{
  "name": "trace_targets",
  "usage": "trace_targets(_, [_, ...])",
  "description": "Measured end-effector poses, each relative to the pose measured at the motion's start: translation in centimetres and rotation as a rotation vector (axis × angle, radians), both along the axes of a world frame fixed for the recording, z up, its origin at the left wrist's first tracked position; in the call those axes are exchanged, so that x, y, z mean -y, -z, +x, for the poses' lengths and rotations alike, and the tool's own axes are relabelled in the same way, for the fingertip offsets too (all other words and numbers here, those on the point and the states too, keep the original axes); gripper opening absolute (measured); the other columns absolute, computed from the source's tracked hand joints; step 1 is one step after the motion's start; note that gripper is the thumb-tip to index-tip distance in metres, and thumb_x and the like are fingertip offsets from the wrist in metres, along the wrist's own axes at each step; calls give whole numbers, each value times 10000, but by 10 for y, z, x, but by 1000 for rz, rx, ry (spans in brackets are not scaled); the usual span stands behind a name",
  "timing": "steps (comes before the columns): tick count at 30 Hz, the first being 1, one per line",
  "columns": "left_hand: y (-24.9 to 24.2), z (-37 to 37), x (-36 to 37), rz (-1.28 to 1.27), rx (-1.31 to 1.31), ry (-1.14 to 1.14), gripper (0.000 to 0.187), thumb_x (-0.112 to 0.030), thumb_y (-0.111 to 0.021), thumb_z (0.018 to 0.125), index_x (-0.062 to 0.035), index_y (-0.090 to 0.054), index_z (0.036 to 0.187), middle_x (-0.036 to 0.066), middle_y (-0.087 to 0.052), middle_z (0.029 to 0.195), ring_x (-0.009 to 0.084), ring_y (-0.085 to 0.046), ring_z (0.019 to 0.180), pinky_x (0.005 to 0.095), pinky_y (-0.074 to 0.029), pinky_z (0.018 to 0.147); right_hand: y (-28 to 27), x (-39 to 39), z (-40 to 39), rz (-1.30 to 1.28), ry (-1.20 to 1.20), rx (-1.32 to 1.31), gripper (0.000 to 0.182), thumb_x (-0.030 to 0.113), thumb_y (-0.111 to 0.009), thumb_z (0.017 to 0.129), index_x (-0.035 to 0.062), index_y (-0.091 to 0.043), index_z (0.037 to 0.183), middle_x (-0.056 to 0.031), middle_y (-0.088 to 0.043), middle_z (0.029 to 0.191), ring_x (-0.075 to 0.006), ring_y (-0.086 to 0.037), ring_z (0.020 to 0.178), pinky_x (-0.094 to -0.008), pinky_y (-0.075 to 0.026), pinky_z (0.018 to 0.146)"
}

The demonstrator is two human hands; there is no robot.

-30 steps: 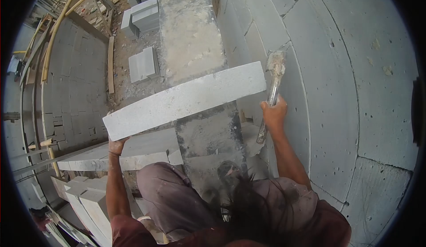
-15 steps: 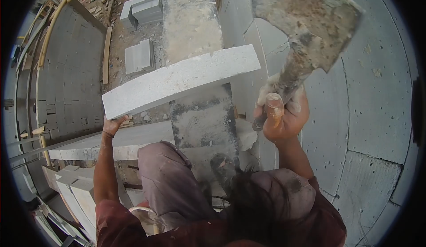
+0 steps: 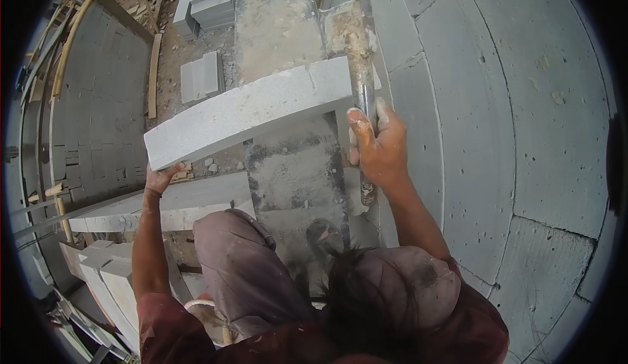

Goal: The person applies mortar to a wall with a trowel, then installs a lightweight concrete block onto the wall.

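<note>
Your left hand (image 3: 163, 179) is closed around the lower left end of the long pale block (image 3: 248, 112), thumb against its underside. Your right hand (image 3: 383, 145) grips the handle of a metal tool (image 3: 355, 33), its broad, mortar-crusted head pointing up and away from you. The tool crosses in front of the block's right end; you can't tell whether your right fingers touch the block too.

The block lies tilted across your view, left end lower and nearer you, above the dusty grey walkway (image 3: 294, 174). Your bent knee (image 3: 242, 259) is just below, beside a flat pale ledge (image 3: 163, 200) running left. To your right rises the wall of large grey blocks (image 3: 471, 109), with dark joints. Beyond your left hand, a small block stack (image 3: 201, 77) and a larger block stack (image 3: 212, 10) sit on rubble-strewn ground (image 3: 171, 56).
</note>
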State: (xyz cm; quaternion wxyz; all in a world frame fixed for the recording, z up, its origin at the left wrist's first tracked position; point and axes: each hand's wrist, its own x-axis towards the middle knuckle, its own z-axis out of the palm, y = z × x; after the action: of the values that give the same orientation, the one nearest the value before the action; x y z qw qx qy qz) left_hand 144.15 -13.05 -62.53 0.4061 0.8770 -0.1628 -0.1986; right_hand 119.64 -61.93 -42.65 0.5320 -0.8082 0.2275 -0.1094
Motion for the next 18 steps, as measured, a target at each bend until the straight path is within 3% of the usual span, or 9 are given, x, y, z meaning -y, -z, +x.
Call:
trace_targets(2, [0, -3, -3, -32, -6, -13, 605, -325, -943, 762, 11, -683, 1193, 136, -747, 1101, 240, -684, 1006, 378, -542, 919, -33, 2, -6, -63, -39, 460, 269, 269, -575, 1067, 15, -492, 1035, -72, -574, 736, -115, -564, 554, -272, -468, 480])
trace_targets(6, [-2, -3, -2, -35, 27, -6, 610, -318, -947, 758, 15, -681, 1194, 135, -746, 1106, 238, -682, 1007, 374, -541, 922, -33, 0, -1, -146, 11, 955, 280, 228, -594, 1045, -8, -448, 1080, -146, -598, 825, -166, -592, 596, -255, -502, 546])
trace_targets(8, [-2, -1, -2, 23, 17, 6, 614, -310, -955, 747, 16, -681, 1190, 131, -746, 1103, 234, -680, 1005, 371, -539, 922, 28, -7, -30, -99, -22, 562, 243, 212, -611, 1034, 6, -483, 1014, -123, -609, 782, -173, -610, 623, -254, -502, 568])
trace_targets(10, [-7, -8, 3, -41, 21, -8, 614, -317, -955, 746, 16, -684, 1186, 133, -747, 1096, 233, -680, 999, 371, -540, 915, 97, -13, -46, -375, -71, -281, 231, 215, -631, 1028, 3, -547, 993, -85, -612, 725, -146, -614, 644, -264, -499, 572])
trace_targets(11, [-13, -8, 8, -100, 28, -15, 614, -324, -956, 745, 15, -687, 1181, 134, -748, 1090, 231, -680, 992, 371, -541, 908, 96, -19, -46, -380, -66, -260, 231, 215, -631, 1028, 3, -547, 993, -85, -612, 725, -146, -614, 644, -264, -499, 572])
trace_targets(13, [-12, -4, 11, -178, 125, -25, 616, -340, -960, 737, 12, -694, 1168, 126, -748, 1076, 227, -680, 986, 372, -542, 898, 95, -22, -38, -189, 8, -8, 336, 223, -711, 974, -59, -541, 906, -186, -518, 581, -231, -605, 537, -414, -474, 533])
trace_targets(14, [-6, -6, -2, -78, 39, -19, 608, -335, -958, 741, 11, -694, 1167, 123, -748, 1077, 225, -679, 984, 372, -542, 894, 83, -17, -35, 19, 15, -175, 313, 244, -681, 1002, -24, -556, 899, -129, -546, 590, -175, -594, 541, -361, -454, 508])
trace_targets(16, [10, -2, -6, -29, 14, -7, 581, -320, -948, 756, 9, -696, 1163, 118, -751, 1081, 226, -680, 978, 374, -545, 888, 35, -13, -26, 212, 66, -23, 311, 254, -662, 1020, -18, -552, 918, -51, -552, 579, -123, -578, 538, -299, -447, 500])
trace_targets(18, [2, -1, 0, -32, 36, 3, 575, -321, -946, 759, 9, -697, 1160, 122, -751, 1081, 229, -681, 977, 376, -545, 888, -7, -1, -16, 53, -9, 344, 249, 253, -578, 1066, 15, -523, 1019, -44, -567, 718, -97, -519, 501, -234, -445, 469])
